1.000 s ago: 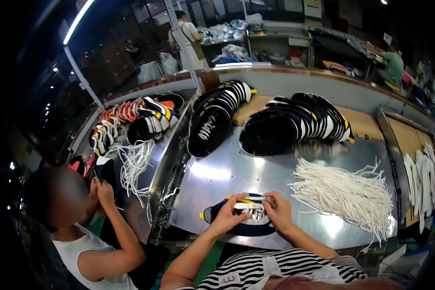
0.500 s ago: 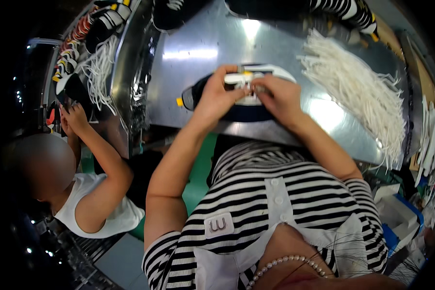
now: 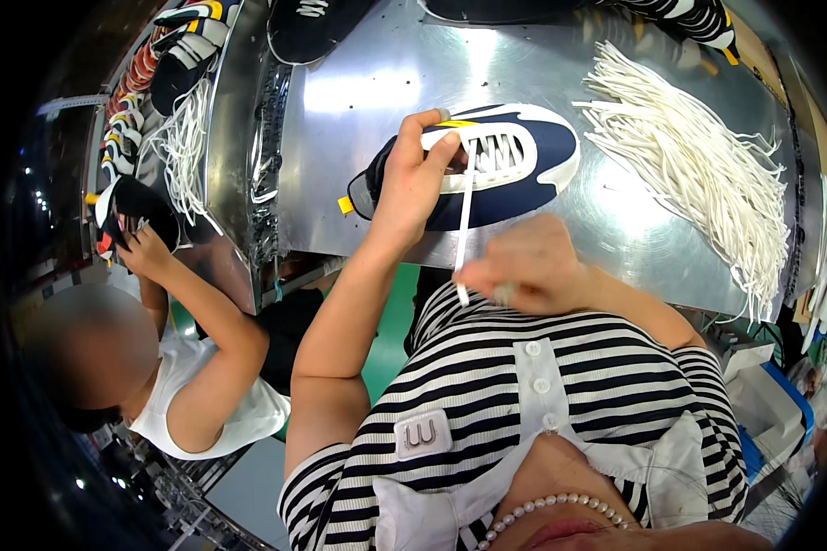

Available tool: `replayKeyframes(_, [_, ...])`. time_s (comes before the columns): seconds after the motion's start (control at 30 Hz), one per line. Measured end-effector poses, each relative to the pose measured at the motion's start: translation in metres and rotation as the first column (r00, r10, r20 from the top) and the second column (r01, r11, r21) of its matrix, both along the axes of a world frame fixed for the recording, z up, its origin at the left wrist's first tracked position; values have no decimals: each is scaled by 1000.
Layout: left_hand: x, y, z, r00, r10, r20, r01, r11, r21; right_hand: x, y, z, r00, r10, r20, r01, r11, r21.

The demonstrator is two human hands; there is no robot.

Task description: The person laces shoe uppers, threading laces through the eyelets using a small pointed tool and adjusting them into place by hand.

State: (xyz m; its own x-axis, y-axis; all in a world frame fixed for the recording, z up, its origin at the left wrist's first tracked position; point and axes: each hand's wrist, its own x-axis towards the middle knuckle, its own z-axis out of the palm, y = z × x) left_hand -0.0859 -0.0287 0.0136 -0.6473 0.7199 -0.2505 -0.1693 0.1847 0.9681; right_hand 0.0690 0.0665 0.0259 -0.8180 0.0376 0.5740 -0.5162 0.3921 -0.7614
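A navy and white sneaker upper (image 3: 547, 138) with yellow trim lies on the metal table, toe to the right. My left hand (image 3: 415, 179) grips it at the opening, thumb on the tongue area and fingers over the far side. A white shoelace (image 3: 467, 216) runs crosswise through the eyelets, and one length stretches straight from the opening toward my body. My right hand (image 3: 528, 266), somewhat blurred, is closed at the near table edge with that length at its fingertips; the lace's end pokes out below them.
A thick bundle of white laces (image 3: 689, 174) lies at the table's right. Dark shoes (image 3: 312, 28) stand along the far edge. At left, a co-worker's hands (image 3: 147, 248) hold another shoe, near more laces (image 3: 186, 151). An opened box (image 3: 758, 404) sits at lower right.
My right hand has moved from the eyelets down toward my body, drawing the lace out straight. My left hand stays on the sneaker upper.
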Motion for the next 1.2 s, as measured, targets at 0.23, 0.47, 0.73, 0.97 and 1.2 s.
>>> replayKeyframes(0.23, [-6, -12, 21, 912, -208, -353, 127, 962, -240, -1, 14, -34, 911, -184, 368, 264, 948, -180])
replayKeyframes(0.47, [32, -46, 25, 619, -264, -740, 39, 951, -307, 14, 26, -25, 696, -202, 689, 418, 894, -161])
replayKeyframes(0.73, [26, -46, 15, 762, -265, -591, 46, 932, -359, -4, 12, -26, 810, -43, 585, 442, 699, -562])
replayKeyframes(0.97, [28, -41, 21, 688, -320, -652, 94, 929, -358, -8, 6, -41, 653, -439, 618, 542, 840, 24])
replayKeyframes(1.2, [22, -44, 27, 722, -350, -597, 104, 908, -406, -16, 8, -31, 804, 9, 595, 485, 569, -664])
